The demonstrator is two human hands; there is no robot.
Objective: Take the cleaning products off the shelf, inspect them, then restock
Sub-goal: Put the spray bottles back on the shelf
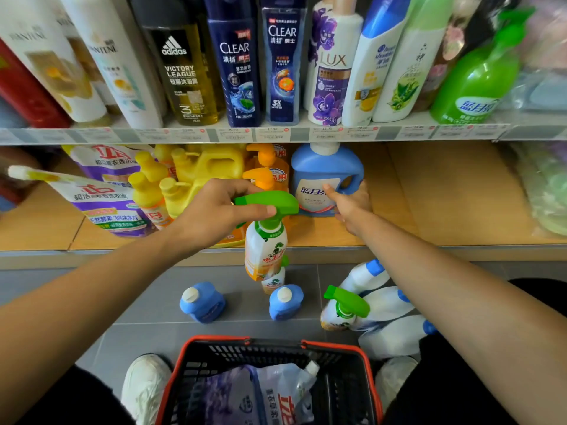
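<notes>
My left hand grips the green trigger head of a white and orange spray bottle, which hangs upright in front of the lower shelf's edge. My right hand rests against the right side of a blue detergent jug that stands on the lower wooden shelf, thumb across its label. On the grey floor below stand two small blue bottles, another green-topped spray bottle, and white bottles with blue caps lying beside it.
Yellow and orange pump bottles and purple refill pouches fill the shelf's left part. Shampoo bottles line the upper shelf. A red-rimmed black basket with a refill pouch sits between my feet.
</notes>
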